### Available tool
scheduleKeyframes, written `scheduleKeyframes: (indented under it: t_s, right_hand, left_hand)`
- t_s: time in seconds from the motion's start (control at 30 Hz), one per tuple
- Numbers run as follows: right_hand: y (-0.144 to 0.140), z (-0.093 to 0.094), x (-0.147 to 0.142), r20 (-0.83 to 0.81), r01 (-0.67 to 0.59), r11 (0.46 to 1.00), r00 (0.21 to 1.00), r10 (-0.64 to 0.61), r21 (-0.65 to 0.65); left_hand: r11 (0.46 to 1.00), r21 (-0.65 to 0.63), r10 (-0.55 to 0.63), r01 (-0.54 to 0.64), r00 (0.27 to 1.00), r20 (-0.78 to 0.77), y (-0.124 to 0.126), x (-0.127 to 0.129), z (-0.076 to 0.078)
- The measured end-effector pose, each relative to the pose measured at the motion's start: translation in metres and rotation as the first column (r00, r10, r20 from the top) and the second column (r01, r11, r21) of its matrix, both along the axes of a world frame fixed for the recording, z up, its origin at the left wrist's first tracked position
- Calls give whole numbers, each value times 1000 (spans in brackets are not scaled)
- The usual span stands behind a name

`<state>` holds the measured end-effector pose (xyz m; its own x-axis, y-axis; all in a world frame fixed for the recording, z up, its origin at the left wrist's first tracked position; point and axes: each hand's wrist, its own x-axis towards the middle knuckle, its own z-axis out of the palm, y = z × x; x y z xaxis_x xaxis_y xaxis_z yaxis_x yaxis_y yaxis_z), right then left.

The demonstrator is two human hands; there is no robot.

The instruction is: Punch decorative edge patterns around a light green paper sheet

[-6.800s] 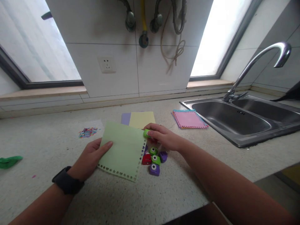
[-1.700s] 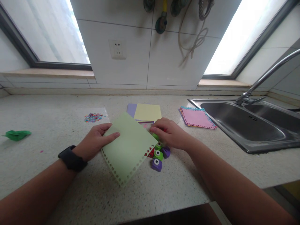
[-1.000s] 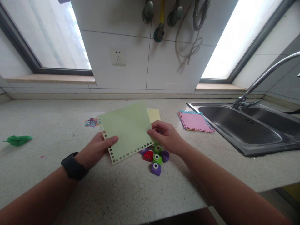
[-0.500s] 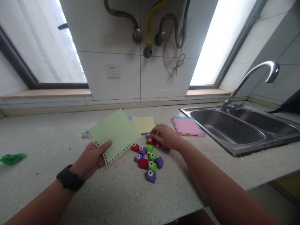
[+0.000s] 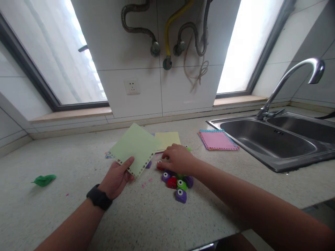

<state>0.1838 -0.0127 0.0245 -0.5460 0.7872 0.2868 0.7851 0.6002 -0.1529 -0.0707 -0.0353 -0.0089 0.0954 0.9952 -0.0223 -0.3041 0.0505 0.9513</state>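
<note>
My left hand (image 5: 120, 177) is closed on a pale green sheet of paper (image 5: 134, 148), thumb on top. Small punched shapes line the sheet's lower edges. My right hand (image 5: 179, 159) reaches over a cluster of craft punches, fingers bent and apart. A red craft punch (image 5: 159, 166) lies at its thumb; whether they touch is unclear. Below the hand are a purple craft punch (image 5: 181, 196), a green craft punch (image 5: 181, 185) and another red craft punch (image 5: 172, 183). One more purple punch (image 5: 148, 165) lies beside the sheet's right edge. The hand hides part of the cluster.
Yellow paper (image 5: 167, 139) lies behind the punches. A stack of pink and blue punched paper (image 5: 218, 140) is near the steel sink (image 5: 251, 137). Colourful paper bits (image 5: 108, 155) lie left of the sheet. A crumpled green item (image 5: 44, 180) sits farther left.
My right hand has moved left and nearer across the punches, from the rear of the cluster to the red one. A purple punch now shows beside the green sheet. The view has shifted.
</note>
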Motion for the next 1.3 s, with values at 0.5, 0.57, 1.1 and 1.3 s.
scheduleKeyframes:
  t_s: [0.5,0.57,1.1,1.3]
  right_hand:
    - [15,16,26,-929,-233,919,269,-253,-317]
    - [8,16,27,-953,-321,897,131,-274,-302]
    - [-15,21,17,-889,-393,809,329,-320,-437]
    - [-3,7,22,-853,-247,834,323,-410,-494]
  left_hand:
    - [1000,-9,-27,27,998,-58,-3,3,-3]
    - [1000,3,13,-13,995,-97,-3,5,-4]
    - [986,20,168,-167,972,-164,-6,14,-4]
    - [985,11,170,-171,971,-167,-7,14,-2]
